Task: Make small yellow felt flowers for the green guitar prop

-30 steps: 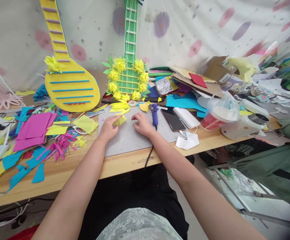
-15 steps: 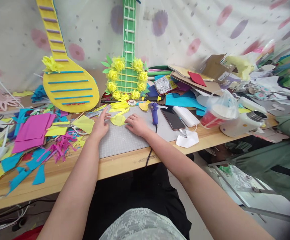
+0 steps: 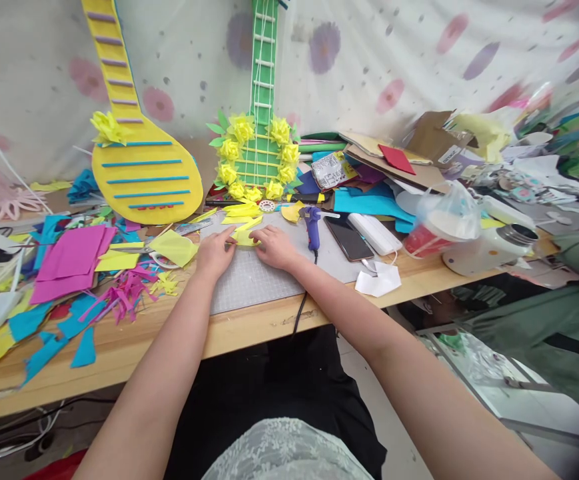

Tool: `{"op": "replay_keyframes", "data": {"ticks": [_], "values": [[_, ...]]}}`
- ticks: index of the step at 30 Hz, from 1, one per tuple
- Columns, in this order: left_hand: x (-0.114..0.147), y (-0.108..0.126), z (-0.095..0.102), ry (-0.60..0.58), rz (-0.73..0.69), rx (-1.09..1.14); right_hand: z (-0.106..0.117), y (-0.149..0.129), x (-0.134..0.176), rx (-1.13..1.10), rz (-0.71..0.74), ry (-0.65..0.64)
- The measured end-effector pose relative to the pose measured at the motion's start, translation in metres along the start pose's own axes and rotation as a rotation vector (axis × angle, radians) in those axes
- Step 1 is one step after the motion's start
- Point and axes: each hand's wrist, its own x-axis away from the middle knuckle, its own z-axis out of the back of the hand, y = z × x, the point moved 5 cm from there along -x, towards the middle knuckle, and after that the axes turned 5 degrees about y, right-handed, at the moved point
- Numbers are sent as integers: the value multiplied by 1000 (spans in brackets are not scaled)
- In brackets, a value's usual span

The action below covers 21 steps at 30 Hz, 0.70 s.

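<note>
A small piece of yellow paper (image 3: 244,239) lies between my hands, low over the grey cutting mat (image 3: 256,283). My left hand (image 3: 215,253) pinches its left end. My right hand (image 3: 274,247) has its fingertips closed on the right end. Just beyond are more yellow paper strips (image 3: 242,212) and a small white perforated disc (image 3: 267,206). To the right of my right hand rests a purple glue gun (image 3: 312,230). Behind stands a green paper instrument (image 3: 262,100) ringed with yellow paper flowers, and at the left a yellow one (image 3: 144,177) with blue bars.
Magenta sheets (image 3: 72,263), scissors (image 3: 129,247) and paper scraps cover the left side. On the right are a phone (image 3: 349,238), a white power bank (image 3: 373,233), a bagged cup (image 3: 436,227) and an open bottle (image 3: 489,248). A person in green (image 3: 534,327) is at the far right.
My left hand has moved right to the yellow paper and closed on its left end. My right hand's fingers have curled in on the other end. The view has shifted slightly.
</note>
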Motion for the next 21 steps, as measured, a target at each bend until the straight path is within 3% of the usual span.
{"op": "replay_keyframes", "data": {"ticks": [6,13,21], "values": [[4,7,-1,-52,15,28,-3,10,2,-178,-208,78],[4,6,-4,-44,11,114,-8,21,5,-415,-418,41],[3,6,-7,-9,75,95,-13,22,5,-387,-493,78]]}}
